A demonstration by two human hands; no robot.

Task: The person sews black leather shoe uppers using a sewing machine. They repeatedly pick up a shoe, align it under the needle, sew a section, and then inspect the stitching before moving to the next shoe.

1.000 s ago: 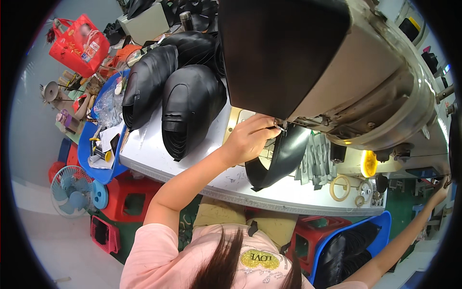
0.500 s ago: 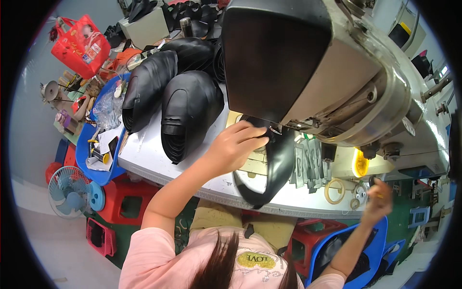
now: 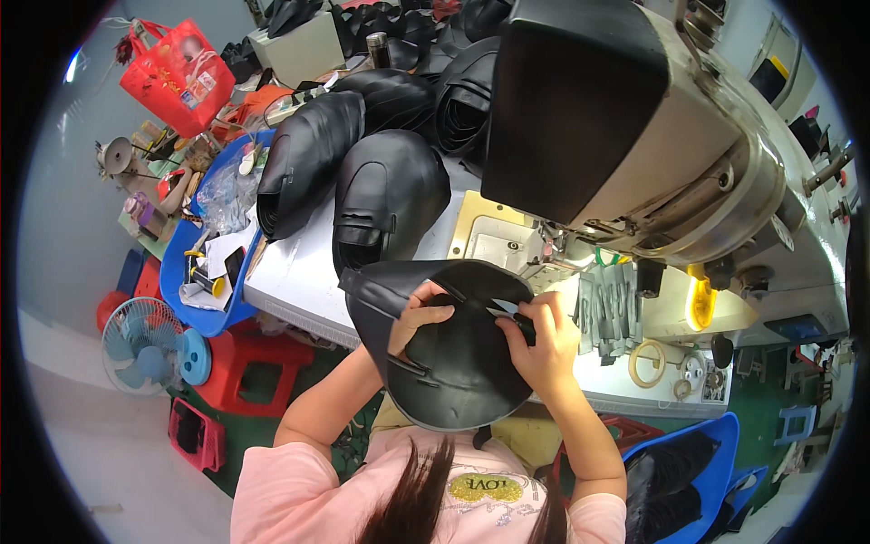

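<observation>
A black leather-like shoe upper (image 3: 449,381) is held up in front of my body, curved and partly overhanging the table edge. My left hand (image 3: 415,319) grips it through the fold, thumb on the near face and the other fingers partly hidden. My right hand (image 3: 547,337) is closed around small thread snips (image 3: 504,312), whose pointed metal blades reach toward the left over the upper. Whether the blades touch the material I cannot tell. Just behind stands the sewing machine (image 3: 580,118), its plate (image 3: 494,238) showing no work under the needle area.
Rolled stacks of black uppers (image 3: 390,195) lie on the white table at the left. Grey strips (image 3: 609,308) and a tape ring (image 3: 647,363) are at the right. A blue bin (image 3: 725,444) stands lower right; a red stool (image 3: 245,372) and a fan (image 3: 140,349) lower left.
The upper has come away from the machine toward my body, turned broad side up. My right hand has moved in from the table's right edge to the upper, with the snips in it.
</observation>
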